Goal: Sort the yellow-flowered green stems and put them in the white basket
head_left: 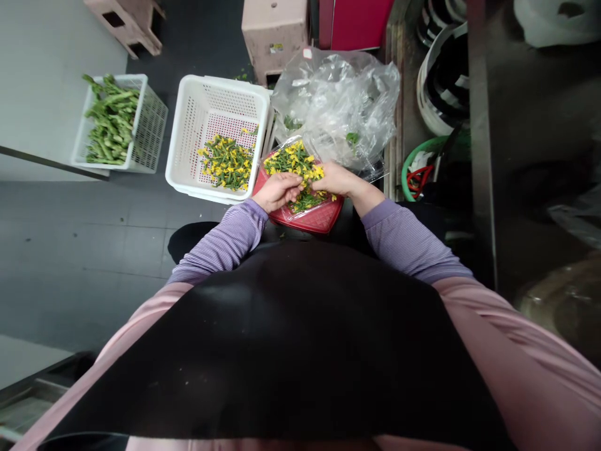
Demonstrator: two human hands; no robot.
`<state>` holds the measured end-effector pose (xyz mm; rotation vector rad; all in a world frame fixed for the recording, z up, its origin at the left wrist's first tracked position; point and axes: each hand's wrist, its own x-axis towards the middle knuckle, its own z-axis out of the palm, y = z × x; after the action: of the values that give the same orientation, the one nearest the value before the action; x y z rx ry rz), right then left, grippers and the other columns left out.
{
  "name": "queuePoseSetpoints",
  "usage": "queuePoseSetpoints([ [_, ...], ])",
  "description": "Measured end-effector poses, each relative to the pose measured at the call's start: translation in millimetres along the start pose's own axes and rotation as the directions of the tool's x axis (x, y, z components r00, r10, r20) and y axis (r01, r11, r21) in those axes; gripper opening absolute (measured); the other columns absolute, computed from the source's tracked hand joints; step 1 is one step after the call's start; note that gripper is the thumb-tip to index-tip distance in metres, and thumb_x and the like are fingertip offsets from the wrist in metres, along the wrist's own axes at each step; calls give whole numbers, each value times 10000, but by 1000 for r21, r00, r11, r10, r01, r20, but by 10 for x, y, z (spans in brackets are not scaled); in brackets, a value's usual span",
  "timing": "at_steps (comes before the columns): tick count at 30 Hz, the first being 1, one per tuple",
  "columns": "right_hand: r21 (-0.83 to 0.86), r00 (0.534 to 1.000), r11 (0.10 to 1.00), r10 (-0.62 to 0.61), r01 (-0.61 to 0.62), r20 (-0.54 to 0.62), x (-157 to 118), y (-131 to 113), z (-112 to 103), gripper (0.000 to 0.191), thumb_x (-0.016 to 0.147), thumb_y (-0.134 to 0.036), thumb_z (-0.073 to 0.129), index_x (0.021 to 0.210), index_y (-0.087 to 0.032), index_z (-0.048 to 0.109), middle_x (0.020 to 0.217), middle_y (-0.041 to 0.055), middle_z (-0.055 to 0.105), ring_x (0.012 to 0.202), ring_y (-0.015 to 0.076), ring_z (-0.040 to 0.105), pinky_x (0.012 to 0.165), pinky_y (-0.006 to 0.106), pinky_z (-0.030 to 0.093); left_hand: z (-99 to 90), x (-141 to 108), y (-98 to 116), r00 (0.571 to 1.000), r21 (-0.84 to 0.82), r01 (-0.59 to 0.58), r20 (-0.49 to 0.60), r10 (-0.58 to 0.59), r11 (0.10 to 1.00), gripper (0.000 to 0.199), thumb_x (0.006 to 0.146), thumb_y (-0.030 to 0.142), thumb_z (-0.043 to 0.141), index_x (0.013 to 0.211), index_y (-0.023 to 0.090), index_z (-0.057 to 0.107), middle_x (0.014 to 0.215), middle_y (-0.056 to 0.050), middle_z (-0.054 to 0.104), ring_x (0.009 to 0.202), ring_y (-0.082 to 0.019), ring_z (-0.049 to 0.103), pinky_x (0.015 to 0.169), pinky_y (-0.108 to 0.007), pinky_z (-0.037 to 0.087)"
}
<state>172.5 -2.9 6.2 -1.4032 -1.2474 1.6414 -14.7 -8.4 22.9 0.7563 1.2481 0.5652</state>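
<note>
Yellow flowers with green stems (290,158) lie on clear plastic over a red basket (323,220) in front of me. Over them, my left hand (280,189) has its fingers pinched together at the flowers; what is between its fingertips is too small to make out. My right hand (334,180) is closed at the right side of the same pile, its fingertips among the blossoms and partly hidden. The two hands nearly touch. More yellow flowers (228,164) lie in a white perforated basket (176,134) just to the left.
A crumpled clear plastic bag (335,94) lies behind the red basket. Farther left stands a white basket (150,134) of green stalks (113,119). A pale stool (275,31) is at the back, and a green tub (410,163) at the right beside a dark metal edge.
</note>
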Motion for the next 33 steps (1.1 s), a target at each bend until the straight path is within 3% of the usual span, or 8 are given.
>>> queuePoseSetpoints([
  [3,-89,996,996,-14,6,-90,31,-22,-81,258,585,-45,741,807,-166,689,731,33,672,904,273,674,830,382,566,24,93,-60,990,64,106,-103,-99,992,299,920,256,687,658,135,608,490,-9,601,376,-65,508,402,-157,419],
  [6,-10,985,1000,-22,20,-171,27,-53,-106,227,635,-73,719,844,-160,694,794,51,698,912,266,679,838,392,568,42,134,-101,983,98,92,-170,-75,991,354,957,284,631,632,149,592,487,-3,576,373,-74,488,406,-175,408],
  [12,186,995,978,96,-92,-13,-15,-22,111,315,610,-106,789,908,-171,710,771,60,701,810,257,682,817,436,582,123,49,-103,957,217,-155,-209,201,964,308,989,234,520,748,134,684,547,30,524,438,-76,447,479,-207,419],
  [18,211,988,965,157,-153,-3,-58,-55,231,273,669,-198,793,920,-186,686,694,17,660,595,157,586,572,311,526,112,80,-143,876,469,-344,-152,457,814,163,914,258,645,833,143,727,668,-6,654,673,-129,623,700,-241,528],
  [21,157,988,978,147,-139,-43,-92,-103,209,286,679,-188,788,941,-180,675,727,18,672,594,151,595,562,296,519,82,87,-147,897,436,-306,-165,410,846,98,895,186,638,823,144,689,611,17,609,547,-106,567,628,-249,528],
  [26,130,990,984,128,-120,-59,-92,-118,191,311,673,-129,777,962,-183,675,743,13,669,627,161,615,609,316,551,31,70,-130,929,440,-261,-129,348,859,174,909,156,584,740,147,628,590,19,571,469,-87,509,552,-250,506],
  [29,160,990,982,114,-100,-79,-62,-101,171,302,660,-89,763,930,-187,668,709,2,636,649,163,618,624,307,560,-76,102,-140,921,630,-268,-55,386,729,138,850,86,572,784,141,680,658,-4,618,574,-114,572,647,-271,533],
  [33,272,989,957,127,-104,-69,-38,-115,109,265,677,-109,756,922,-166,672,702,14,637,632,156,600,611,311,562,-277,126,-155,901,926,-247,111,420,285,217,756,40,593,838,145,764,904,-78,707,900,-196,653,864,-318,520],
])
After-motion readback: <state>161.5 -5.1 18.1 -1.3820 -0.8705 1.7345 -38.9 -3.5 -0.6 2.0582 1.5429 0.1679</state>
